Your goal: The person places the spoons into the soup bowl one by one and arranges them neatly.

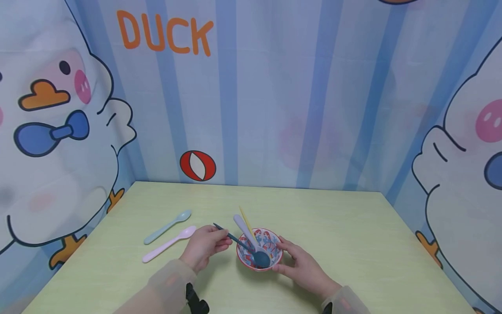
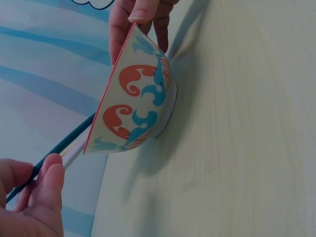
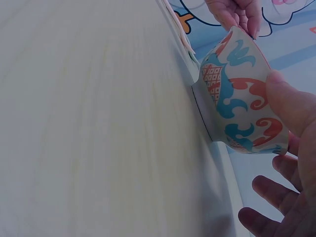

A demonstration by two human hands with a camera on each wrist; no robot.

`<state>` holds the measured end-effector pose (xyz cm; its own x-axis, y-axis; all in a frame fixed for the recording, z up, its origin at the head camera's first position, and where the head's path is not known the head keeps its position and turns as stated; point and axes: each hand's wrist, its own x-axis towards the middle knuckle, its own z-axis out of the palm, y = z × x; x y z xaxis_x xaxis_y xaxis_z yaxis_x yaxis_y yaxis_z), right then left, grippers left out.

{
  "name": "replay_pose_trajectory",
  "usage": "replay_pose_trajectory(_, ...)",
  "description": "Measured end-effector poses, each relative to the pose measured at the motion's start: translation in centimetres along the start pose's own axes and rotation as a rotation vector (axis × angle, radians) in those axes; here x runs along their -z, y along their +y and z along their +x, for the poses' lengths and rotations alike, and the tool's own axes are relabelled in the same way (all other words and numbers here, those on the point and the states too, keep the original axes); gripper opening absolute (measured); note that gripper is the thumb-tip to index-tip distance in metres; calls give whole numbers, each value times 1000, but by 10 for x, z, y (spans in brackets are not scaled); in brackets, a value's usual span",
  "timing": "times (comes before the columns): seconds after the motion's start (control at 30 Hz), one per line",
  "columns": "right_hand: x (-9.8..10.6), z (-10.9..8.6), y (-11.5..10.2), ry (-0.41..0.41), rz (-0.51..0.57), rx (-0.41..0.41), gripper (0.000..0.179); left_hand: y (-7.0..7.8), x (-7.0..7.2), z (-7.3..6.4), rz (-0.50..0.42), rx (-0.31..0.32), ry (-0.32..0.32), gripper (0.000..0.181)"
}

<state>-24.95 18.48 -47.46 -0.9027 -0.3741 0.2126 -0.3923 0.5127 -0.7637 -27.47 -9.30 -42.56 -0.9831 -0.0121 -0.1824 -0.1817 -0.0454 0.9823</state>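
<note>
A patterned bowl [image 1: 240, 257] with a red rim and red and blue motifs stands on the table. My left hand [image 1: 206, 246] pinches the handle of a dark teal spoon [image 1: 261, 260], whose round end is down inside the bowl. At the bowl's right side my right hand [image 1: 303, 268] holds the rim between thumb and forefinger; in the right wrist view the other fingers [image 3: 274, 192] are spread apart from it. A lavender spoon [image 1: 241, 223] and a thin yellow handle [image 1: 245, 217] lean in the bowl and stick out over its far rim. The yellow one's lower end is hidden.
A pink spoon [image 1: 169, 244] lies on the pale yellow table [image 1: 333, 222] just left of my left hand. Beyond it is a light blue spoon [image 1: 167, 226]. A striped duck-print curtain [image 1: 270, 96] hangs behind the table and along both sides.
</note>
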Motion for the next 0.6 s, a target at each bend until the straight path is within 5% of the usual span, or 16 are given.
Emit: replay_pose_trajectory(0.6, 0, 0, 0, -2, 9, -6, 71, -4, -6, 15, -25, -20, 55, 28)
